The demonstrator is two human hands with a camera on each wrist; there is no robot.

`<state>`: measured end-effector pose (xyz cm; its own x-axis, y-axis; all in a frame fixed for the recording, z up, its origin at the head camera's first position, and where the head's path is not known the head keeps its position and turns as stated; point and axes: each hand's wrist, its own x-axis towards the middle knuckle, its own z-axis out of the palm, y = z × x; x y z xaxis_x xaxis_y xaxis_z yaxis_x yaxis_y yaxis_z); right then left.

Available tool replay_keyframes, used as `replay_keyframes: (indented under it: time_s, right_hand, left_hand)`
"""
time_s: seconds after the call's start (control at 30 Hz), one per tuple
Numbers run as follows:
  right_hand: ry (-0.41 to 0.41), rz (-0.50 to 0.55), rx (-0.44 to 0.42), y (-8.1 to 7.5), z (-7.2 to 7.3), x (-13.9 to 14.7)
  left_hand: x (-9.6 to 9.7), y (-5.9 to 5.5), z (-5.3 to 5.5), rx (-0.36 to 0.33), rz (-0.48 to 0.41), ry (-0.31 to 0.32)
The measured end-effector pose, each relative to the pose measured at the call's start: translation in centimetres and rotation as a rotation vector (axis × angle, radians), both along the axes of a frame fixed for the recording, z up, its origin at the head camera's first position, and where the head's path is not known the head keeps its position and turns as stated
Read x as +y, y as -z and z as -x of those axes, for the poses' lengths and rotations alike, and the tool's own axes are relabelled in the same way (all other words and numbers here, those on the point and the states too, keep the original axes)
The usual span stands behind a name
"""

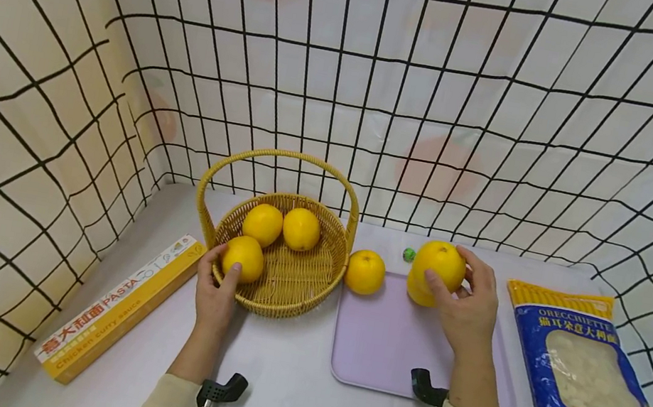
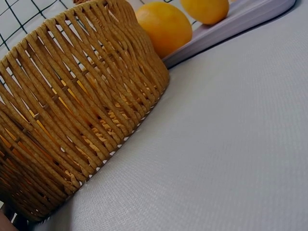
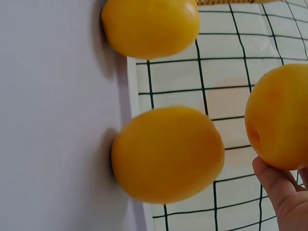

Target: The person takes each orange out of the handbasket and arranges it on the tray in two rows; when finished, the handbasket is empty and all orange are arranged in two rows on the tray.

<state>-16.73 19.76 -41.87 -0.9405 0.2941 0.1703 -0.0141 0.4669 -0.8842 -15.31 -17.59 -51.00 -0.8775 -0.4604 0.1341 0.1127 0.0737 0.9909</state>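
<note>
My left hand (image 1: 217, 293) grips the left rim of a wicker basket (image 1: 313, 284), its thumb overlapping an orange (image 1: 245, 256) inside. Two more oranges lie toward the back of the basket, one at the left (image 1: 262, 224) and one at the right (image 1: 301, 229). My right hand (image 1: 471, 307) holds an orange (image 1: 441, 262) between thumb and fingers, raised over the lilac tray (image 1: 393, 344). Partly hidden beneath it is another orange (image 3: 168, 154) at the tray's far rim. Between basket and tray sits one more orange (image 1: 365, 272).
A long pasta box (image 1: 121, 306) lies left of the basket. On the right is a blue and yellow pasta bag (image 1: 592, 377). A small green object (image 1: 409, 254) lies behind the tray. Black netting (image 1: 370, 96) surrounds the back and sides of the white-covered table (image 1: 293, 400).
</note>
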Motion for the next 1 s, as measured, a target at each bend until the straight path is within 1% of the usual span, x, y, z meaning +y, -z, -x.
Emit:
replay_keyframes:
  time_s: [0.1,0.4,0.67,0.83,0.93,0.97,1.0]
  right_hand:
    - [0.032,0.025,-0.009,0.0,0.1,0.6]
    - [0.112,0.087,0.007,0.2,0.1,2.3]
    - [0.189,0.099,0.042,0.5,0.2,3.9]
    - [0.225,0.152,0.025,0.9,0.3,5.2]
    - [0.239,0.163,0.008,1.3,0.4,5.8]
    - [0.244,0.16,0.002,1.5,0.5,6.0]
    - [0.248,0.159,-0.009,1.7,0.6,6.2]
  left_hand:
    - [0.0,0.0,0.0,0.002,0.0,-0.002]
    - [0.0,0.1,0.0,0.002,-0.001,-0.002]
    - [0.0,0.2,0.1,0.005,-0.002,-0.007]
    - [-0.1,0.2,0.1,0.0,-0.006,0.001]
    - [-0.2,0.1,0.1,-0.005,-0.016,0.004]
    - [0.0,-0.3,-0.1,-0.01,-0.02,0.007]
    - [0.0,-0.3,-0.2,-0.011,-0.022,0.008]
